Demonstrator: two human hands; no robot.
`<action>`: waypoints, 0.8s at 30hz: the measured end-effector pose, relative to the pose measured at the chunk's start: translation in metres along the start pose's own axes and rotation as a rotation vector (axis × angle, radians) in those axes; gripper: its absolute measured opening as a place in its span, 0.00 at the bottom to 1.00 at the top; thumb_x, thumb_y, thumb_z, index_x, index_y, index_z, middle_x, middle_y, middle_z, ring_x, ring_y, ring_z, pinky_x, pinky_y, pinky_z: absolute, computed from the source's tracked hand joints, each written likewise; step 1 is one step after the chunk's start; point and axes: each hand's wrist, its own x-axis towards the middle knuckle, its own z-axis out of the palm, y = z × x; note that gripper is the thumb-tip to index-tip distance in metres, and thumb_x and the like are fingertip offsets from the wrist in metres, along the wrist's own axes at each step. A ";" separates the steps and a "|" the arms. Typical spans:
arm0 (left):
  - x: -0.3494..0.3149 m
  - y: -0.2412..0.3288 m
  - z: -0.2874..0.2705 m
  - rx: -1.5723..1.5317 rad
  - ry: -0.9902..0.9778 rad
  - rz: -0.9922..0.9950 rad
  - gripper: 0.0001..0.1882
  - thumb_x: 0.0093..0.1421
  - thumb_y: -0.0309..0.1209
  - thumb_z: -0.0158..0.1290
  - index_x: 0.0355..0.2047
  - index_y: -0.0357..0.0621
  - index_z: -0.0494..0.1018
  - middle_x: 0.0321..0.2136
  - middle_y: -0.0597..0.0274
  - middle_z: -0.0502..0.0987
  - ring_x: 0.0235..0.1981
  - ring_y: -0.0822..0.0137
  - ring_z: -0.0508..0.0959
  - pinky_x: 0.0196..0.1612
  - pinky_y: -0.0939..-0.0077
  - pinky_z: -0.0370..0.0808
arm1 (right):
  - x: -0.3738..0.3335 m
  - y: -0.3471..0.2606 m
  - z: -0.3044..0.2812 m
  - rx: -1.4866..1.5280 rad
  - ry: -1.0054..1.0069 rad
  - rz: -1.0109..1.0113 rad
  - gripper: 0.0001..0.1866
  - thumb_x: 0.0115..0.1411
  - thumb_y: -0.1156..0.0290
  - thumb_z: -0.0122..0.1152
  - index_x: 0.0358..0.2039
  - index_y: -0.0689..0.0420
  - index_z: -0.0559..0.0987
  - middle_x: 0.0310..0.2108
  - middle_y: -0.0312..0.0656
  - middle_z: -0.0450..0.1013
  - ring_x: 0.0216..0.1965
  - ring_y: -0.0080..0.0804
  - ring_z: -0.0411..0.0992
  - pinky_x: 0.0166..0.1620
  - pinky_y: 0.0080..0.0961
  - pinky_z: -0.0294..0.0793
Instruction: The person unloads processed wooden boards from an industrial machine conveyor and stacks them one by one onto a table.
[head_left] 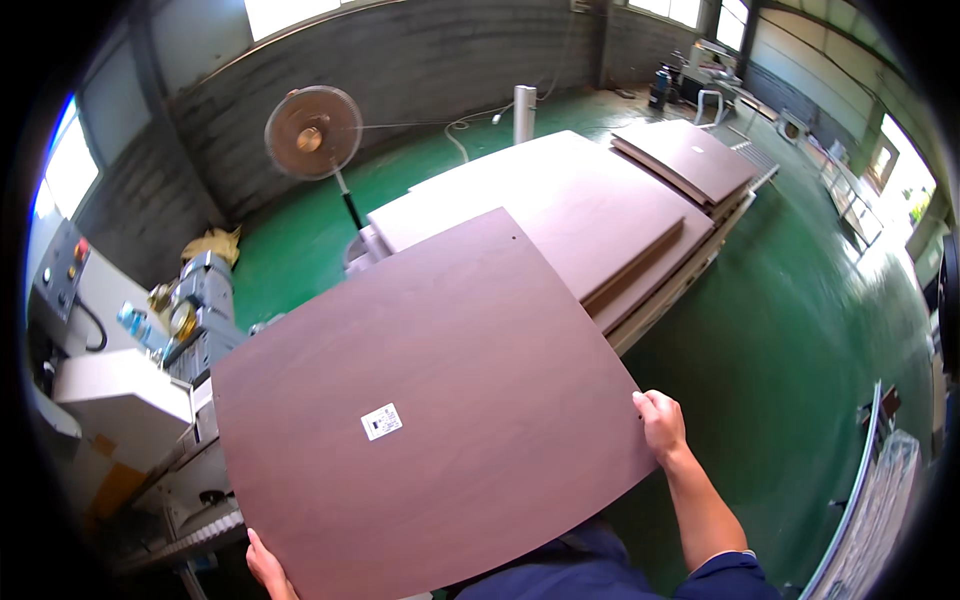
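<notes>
On the near side of the stack of panels (575,205), hiding its closest corner from view, is a broad brown panel (440,350) with a small white label (381,422). The left hand (267,570) and the right hand (663,426) grip opposite side edges of it, both nearer than the stack, the right with its thumb on top. Left of the stack stand a round fan (313,133) and, closer, a pale machine (120,390).
</notes>
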 end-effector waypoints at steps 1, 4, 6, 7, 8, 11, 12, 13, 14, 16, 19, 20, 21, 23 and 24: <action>-0.015 0.018 0.009 -0.018 -0.036 -0.002 0.33 0.63 0.55 0.39 0.40 0.32 0.76 0.37 0.55 0.80 0.38 0.62 0.78 0.43 0.70 0.71 | 0.010 0.014 -0.018 0.040 0.021 0.003 0.21 0.57 0.57 0.52 0.20 0.65 0.72 0.13 0.42 0.64 0.18 0.28 0.62 0.25 0.29 0.61; -0.050 0.069 0.039 -0.056 0.024 0.092 0.34 0.63 0.55 0.38 0.36 0.32 0.77 0.33 0.50 0.80 0.36 0.56 0.78 0.40 0.67 0.71 | 0.041 0.068 -0.076 0.103 0.047 0.029 0.22 0.57 0.56 0.52 0.19 0.65 0.71 0.13 0.41 0.65 0.19 0.27 0.62 0.24 0.29 0.60; -0.092 0.126 0.067 -0.119 -0.008 0.172 0.34 0.63 0.55 0.38 0.36 0.31 0.77 0.33 0.51 0.80 0.36 0.58 0.78 0.41 0.68 0.71 | 0.058 0.103 -0.112 0.149 0.099 0.051 0.22 0.56 0.56 0.52 0.18 0.64 0.70 0.13 0.41 0.64 0.19 0.27 0.61 0.24 0.30 0.59; -0.109 0.148 0.083 -0.186 -0.015 0.168 0.34 0.63 0.55 0.38 0.37 0.32 0.77 0.34 0.51 0.80 0.37 0.58 0.78 0.41 0.68 0.71 | 0.067 0.118 -0.130 0.182 0.132 0.072 0.22 0.56 0.56 0.51 0.18 0.64 0.70 0.13 0.40 0.64 0.19 0.27 0.61 0.24 0.30 0.59; -0.124 0.168 0.095 -0.247 -0.030 0.163 0.34 0.63 0.55 0.38 0.39 0.32 0.76 0.34 0.51 0.80 0.37 0.59 0.78 0.41 0.69 0.71 | 0.074 0.133 -0.150 0.193 0.150 0.080 0.22 0.56 0.56 0.51 0.18 0.64 0.70 0.13 0.40 0.64 0.19 0.27 0.61 0.24 0.30 0.59; -0.162 0.245 0.141 -0.184 -0.157 0.290 0.33 0.64 0.53 0.36 0.41 0.32 0.75 0.36 0.51 0.80 0.38 0.58 0.78 0.43 0.69 0.71 | 0.093 0.181 -0.215 0.247 0.245 0.139 0.22 0.56 0.57 0.51 0.16 0.63 0.67 0.13 0.40 0.61 0.19 0.27 0.58 0.24 0.30 0.57; -0.177 0.279 0.159 -0.205 -0.203 0.313 0.33 0.65 0.53 0.36 0.41 0.31 0.75 0.36 0.51 0.80 0.38 0.58 0.78 0.43 0.69 0.70 | 0.102 0.194 -0.232 0.253 0.264 0.134 0.22 0.56 0.57 0.51 0.16 0.63 0.67 0.13 0.40 0.61 0.19 0.27 0.58 0.24 0.30 0.57; -0.191 0.311 0.178 -0.229 -0.250 0.332 0.33 0.65 0.53 0.36 0.41 0.31 0.75 0.36 0.51 0.79 0.38 0.58 0.78 0.44 0.69 0.70 | 0.111 0.206 -0.250 0.289 0.317 0.155 0.22 0.56 0.57 0.51 0.16 0.63 0.66 0.14 0.39 0.60 0.20 0.26 0.57 0.24 0.30 0.56; -0.200 0.340 0.195 -0.217 -0.260 0.417 0.32 0.65 0.52 0.35 0.41 0.31 0.75 0.36 0.51 0.79 0.39 0.58 0.77 0.45 0.69 0.69 | 0.116 0.218 -0.262 0.327 0.365 0.181 0.22 0.56 0.57 0.51 0.16 0.63 0.65 0.14 0.39 0.60 0.20 0.25 0.57 0.25 0.29 0.56; -0.227 0.399 0.231 -0.172 -0.276 0.509 0.31 0.66 0.50 0.35 0.42 0.30 0.74 0.37 0.50 0.79 0.41 0.57 0.77 0.46 0.68 0.68 | 0.130 0.250 -0.288 0.390 0.402 0.186 0.22 0.57 0.57 0.50 0.15 0.63 0.65 0.15 0.36 0.61 0.21 0.23 0.57 0.25 0.29 0.55; -0.270 0.481 0.290 -0.252 -0.420 0.578 0.30 0.66 0.48 0.36 0.42 0.30 0.74 0.37 0.49 0.79 0.41 0.56 0.76 0.46 0.69 0.68 | 0.159 0.271 -0.327 0.620 0.492 0.201 0.19 0.60 0.61 0.48 0.18 0.62 0.70 0.20 0.33 0.66 0.24 0.22 0.61 0.28 0.24 0.60; -0.283 0.506 0.313 -0.197 -0.390 0.601 0.29 0.65 0.48 0.37 0.41 0.30 0.74 0.37 0.50 0.79 0.41 0.57 0.76 0.46 0.69 0.69 | 0.171 0.281 -0.340 0.604 0.499 0.191 0.19 0.60 0.61 0.48 0.18 0.62 0.70 0.20 0.33 0.66 0.24 0.22 0.61 0.28 0.24 0.60; -0.294 0.527 0.340 -0.212 -0.398 0.590 0.29 0.65 0.48 0.37 0.41 0.30 0.74 0.37 0.50 0.79 0.41 0.57 0.76 0.46 0.69 0.69 | 0.185 0.295 -0.352 0.623 0.509 0.199 0.18 0.60 0.60 0.46 0.26 0.64 0.74 0.26 0.38 0.71 0.29 0.26 0.67 0.33 0.24 0.66; -0.313 0.565 0.395 -0.165 -0.406 0.580 0.29 0.65 0.49 0.38 0.41 0.32 0.75 0.35 0.50 0.79 0.39 0.58 0.77 0.44 0.69 0.69 | 0.220 0.299 -0.378 0.654 0.515 0.232 0.22 0.61 0.59 0.43 0.37 0.67 0.77 0.34 0.46 0.76 0.35 0.33 0.74 0.40 0.26 0.72; -0.323 0.584 0.419 -0.174 -0.420 0.565 0.29 0.65 0.49 0.38 0.41 0.32 0.75 0.35 0.50 0.79 0.39 0.58 0.77 0.44 0.69 0.69 | 0.241 0.300 -0.391 0.633 0.519 0.226 0.22 0.61 0.59 0.43 0.37 0.67 0.77 0.34 0.46 0.76 0.35 0.33 0.74 0.40 0.26 0.72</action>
